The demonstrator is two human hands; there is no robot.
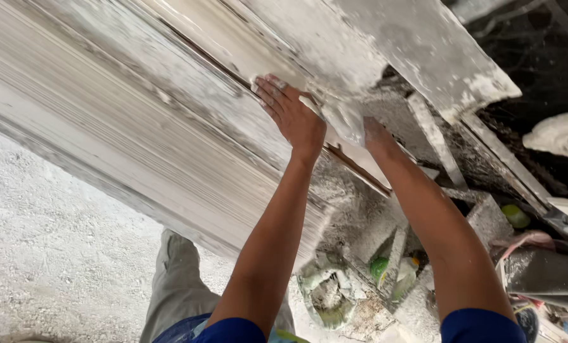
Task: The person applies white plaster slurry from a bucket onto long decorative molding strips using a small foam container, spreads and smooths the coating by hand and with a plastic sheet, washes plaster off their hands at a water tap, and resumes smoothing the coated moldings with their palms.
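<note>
Fingers (268, 89) of the left hand (294, 114) lie flat and close together, pressed on the long white plaster moulding (138, 127). Just right of it, the right hand (369, 130) touches a wet plaster lump (344, 121) that hides its fingers, so I cannot tell their spread.

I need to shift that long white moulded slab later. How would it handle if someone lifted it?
The long white slab looks thick and plaster-like, so probably stiff and heavy. Its length suggests it may crack if lifted from one end. The powdery coat, also on the left hand, hints at a slippery, dusty grip.
</note>
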